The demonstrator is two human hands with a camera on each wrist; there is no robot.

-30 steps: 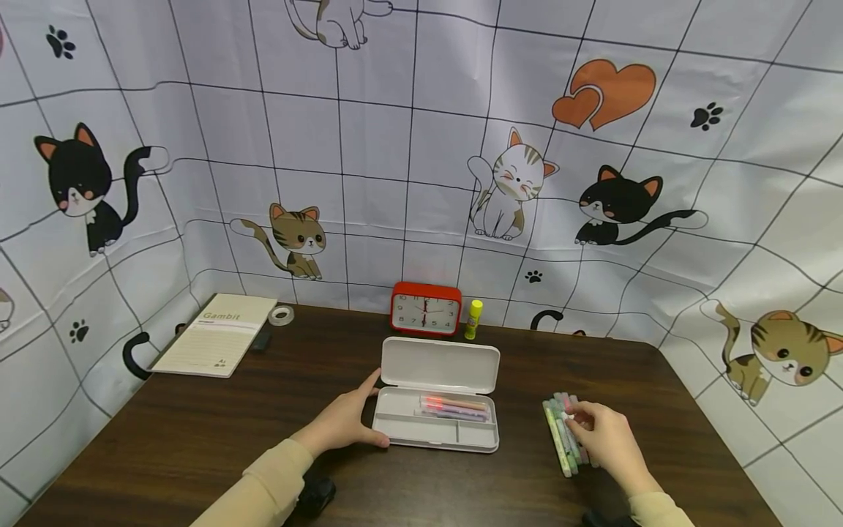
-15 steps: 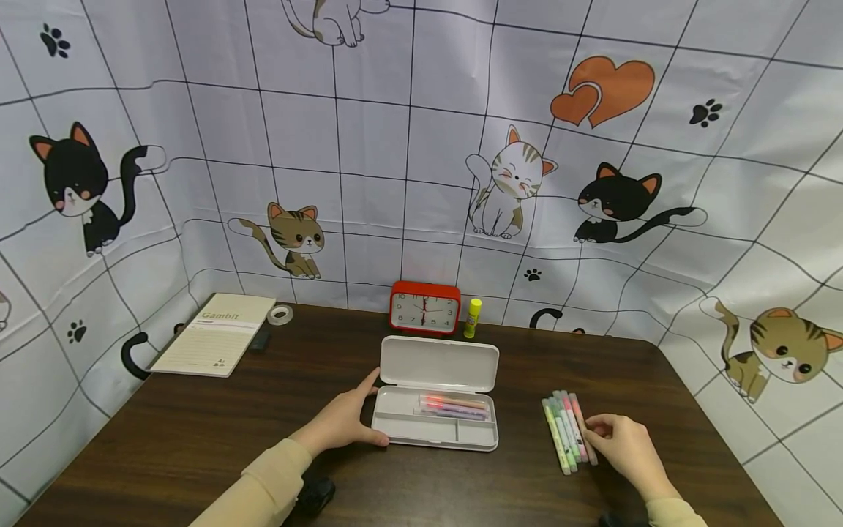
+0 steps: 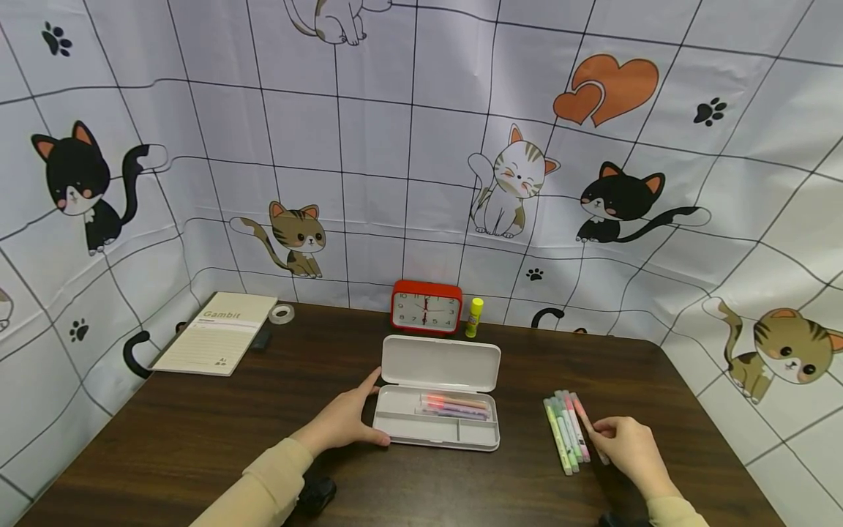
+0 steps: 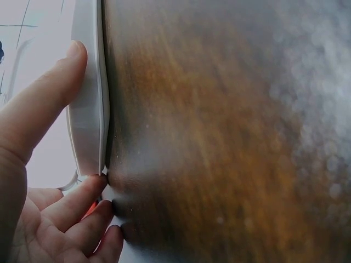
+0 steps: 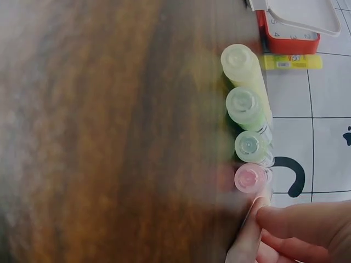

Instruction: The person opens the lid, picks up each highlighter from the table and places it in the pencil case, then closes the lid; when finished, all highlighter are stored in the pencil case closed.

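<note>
A pale pencil case (image 3: pixel 415 429) lies with its lid (image 3: pixel 440 366) raised; several pens (image 3: pixel 454 407) sit in its back compartment. My left hand (image 3: pixel 344 421) holds the case's left end, thumb on the front wall (image 4: pixel 86 109) and fingertips at the end. On the right, my right hand (image 3: pixel 626 448) pinches a pink-tipped marker (image 3: pixel 582 412) between thumb and index finger. This marker stands at a slant to the others. To its left, several markers lie side by side, among them a yellow one (image 3: pixel 558 439), green ones and a pink one (image 5: pixel 250 178).
Behind the case stand a red clock (image 3: pixel 426 307) and a yellow glue stick (image 3: pixel 474 318). A notepad (image 3: pixel 214 334) and a tape roll (image 3: pixel 282 314) lie at the back left of the dark wooden table (image 3: pixel 276 399). A cat-printed sheet (image 3: pixel 395 146) hangs behind.
My right hand has moved from over the markers to the rightmost one, and that marker's near end has swung right, apart from the row. My left hand stays on the pencil case.
</note>
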